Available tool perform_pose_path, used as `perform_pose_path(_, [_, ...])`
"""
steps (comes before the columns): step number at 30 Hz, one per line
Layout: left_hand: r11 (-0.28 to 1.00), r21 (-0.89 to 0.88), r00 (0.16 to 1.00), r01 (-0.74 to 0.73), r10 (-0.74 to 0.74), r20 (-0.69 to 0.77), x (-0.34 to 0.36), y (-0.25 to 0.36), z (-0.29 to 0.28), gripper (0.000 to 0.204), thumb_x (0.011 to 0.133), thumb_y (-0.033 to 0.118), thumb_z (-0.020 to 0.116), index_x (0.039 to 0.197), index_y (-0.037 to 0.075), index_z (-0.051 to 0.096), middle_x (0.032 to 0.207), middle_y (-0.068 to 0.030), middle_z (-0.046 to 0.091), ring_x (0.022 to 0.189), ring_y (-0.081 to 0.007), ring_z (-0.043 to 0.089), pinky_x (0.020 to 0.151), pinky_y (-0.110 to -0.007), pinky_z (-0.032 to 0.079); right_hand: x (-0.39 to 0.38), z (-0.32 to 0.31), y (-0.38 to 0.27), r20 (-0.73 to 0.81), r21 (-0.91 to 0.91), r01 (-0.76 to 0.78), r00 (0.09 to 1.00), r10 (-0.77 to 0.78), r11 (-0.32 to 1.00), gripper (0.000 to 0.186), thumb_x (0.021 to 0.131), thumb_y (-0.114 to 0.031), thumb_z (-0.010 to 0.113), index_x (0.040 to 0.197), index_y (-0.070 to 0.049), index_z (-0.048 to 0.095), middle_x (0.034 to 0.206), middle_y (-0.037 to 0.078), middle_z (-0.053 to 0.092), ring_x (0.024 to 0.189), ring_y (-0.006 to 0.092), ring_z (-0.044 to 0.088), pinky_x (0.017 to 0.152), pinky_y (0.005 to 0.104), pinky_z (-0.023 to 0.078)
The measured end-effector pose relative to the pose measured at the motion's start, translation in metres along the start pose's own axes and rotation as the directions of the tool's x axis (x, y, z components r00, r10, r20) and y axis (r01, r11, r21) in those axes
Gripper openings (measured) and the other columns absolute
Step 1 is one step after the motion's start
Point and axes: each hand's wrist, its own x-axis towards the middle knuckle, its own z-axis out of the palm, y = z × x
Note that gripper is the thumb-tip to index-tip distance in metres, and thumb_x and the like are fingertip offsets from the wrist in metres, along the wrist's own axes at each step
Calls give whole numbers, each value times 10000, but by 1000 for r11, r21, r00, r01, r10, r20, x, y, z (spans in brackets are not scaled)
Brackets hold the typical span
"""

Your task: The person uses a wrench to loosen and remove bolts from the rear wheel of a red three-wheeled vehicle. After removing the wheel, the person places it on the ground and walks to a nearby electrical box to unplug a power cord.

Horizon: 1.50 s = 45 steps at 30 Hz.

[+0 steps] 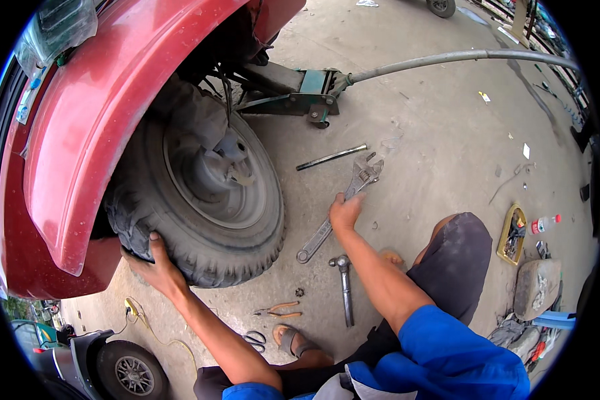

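Note:
My left hand point(155, 267) grips the lower edge of a large dusty tire point(200, 257), thumb up on the tread. The wheel's grey rim point(227, 210) faces me under the red fender point(107, 100). In my right hand point(346, 210) is a big adjustable wrench point(317, 242), held around the handle with its jaws pointing away from me, low over the floor. Just beyond lies a metal bar point(331, 157). Nearer me are a hammer point(346, 293), orange-handled pliers point(280, 310) and dark-handled scissors point(255, 341).
A green floor jack point(307, 97) reaches under the vehicle, its long handle point(447, 60) stretching right. At right are a yellow tray point(502, 248) of small parts, a bottle point(545, 224) and a stone block point(537, 288). A yellow cord point(170, 343) and another vehicle's wheel point(132, 373) are at lower left.

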Motion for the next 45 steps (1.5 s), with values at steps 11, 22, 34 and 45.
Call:
perform_pose_path(11, [996, -50, 997, 70, -69, 26, -25, -5, 11, 987, 784, 444, 726, 1442, -127, 263, 1470, -300, 328, 1361, -375, 331, 1156, -437, 209, -22, -13, -3, 361, -111, -217, 900, 243, 970, 196, 848, -38, 616, 879, 119, 502, 705, 220, 625, 547, 305, 647, 518, 426, 522])
perform_pose_path(22, [991, 54, 992, 126, -128, 24, -30, -7, 21, 1011, 780, 497, 710, 1437, -135, 272, 1462, -341, 308, 1357, -412, 330, 1142, -448, 237, -2, -2, 32, 166, -173, 115, 982, -86, 978, 279, 818, -74, 661, 892, 126, 480, 635, 197, 621, 525, 305, 650, 530, 423, 522])
perform_pose_path(34, [991, 38, 992, 129, -129, 7, -28, -14, 23, 1098, 717, 526, 749, 1453, -116, 249, 1381, -301, 340, 1319, -413, 350, 1121, -456, 266, -26, -39, 44, 318, -249, -179, 913, 255, 952, 159, 805, -30, 656, 730, 76, 567, 629, 140, 627, 494, 227, 647, 433, 368, 489])
perform_pose_path(45, [995, 63, 996, 82, -80, -28, -28, -24, 23, 1031, 718, 477, 754, 1431, -105, 287, 1316, -316, 391, 1247, -438, 397, 1075, -482, 300, 2, -62, 92, 451, -657, 167, 868, 206, 735, 229, 732, -139, 713, 718, 75, 632, 719, 200, 690, 615, 304, 706, 588, 398, 555])
